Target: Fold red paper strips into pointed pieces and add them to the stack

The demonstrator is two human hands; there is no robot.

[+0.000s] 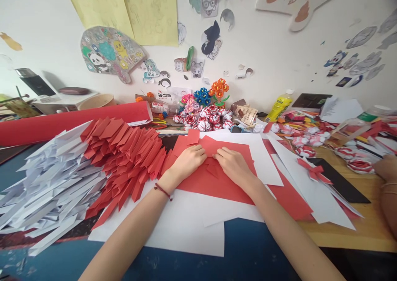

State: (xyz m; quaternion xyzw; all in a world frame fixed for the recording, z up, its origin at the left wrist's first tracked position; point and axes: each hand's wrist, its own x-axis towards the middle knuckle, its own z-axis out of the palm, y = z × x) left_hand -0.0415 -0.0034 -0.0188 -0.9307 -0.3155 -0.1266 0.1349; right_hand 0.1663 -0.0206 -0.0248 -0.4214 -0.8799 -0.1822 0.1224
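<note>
My left hand [192, 162] and my right hand [232, 164] meet over a large red paper sheet [223, 190], fingers closed in a pinch. Between them is a small piece of red paper [211, 160], partly folded and hard to tell from the red sheet below. Just beyond my left hand lies a small red paper rectangle [193, 136]. White paper sheets [198, 239] spread under the red one. To the left of my left hand sits a big heap of folded red paper strips [124, 148], with folded white paper strips [52, 190] beside it.
A red roll [74, 117] lies behind the heaps. Red-and-white paper flowers [207, 120] stand at the back, near a yellow bottle [281, 105]. On the right are loose sheets [310, 190], a black flat board [344, 182] and another person's arm [387, 182].
</note>
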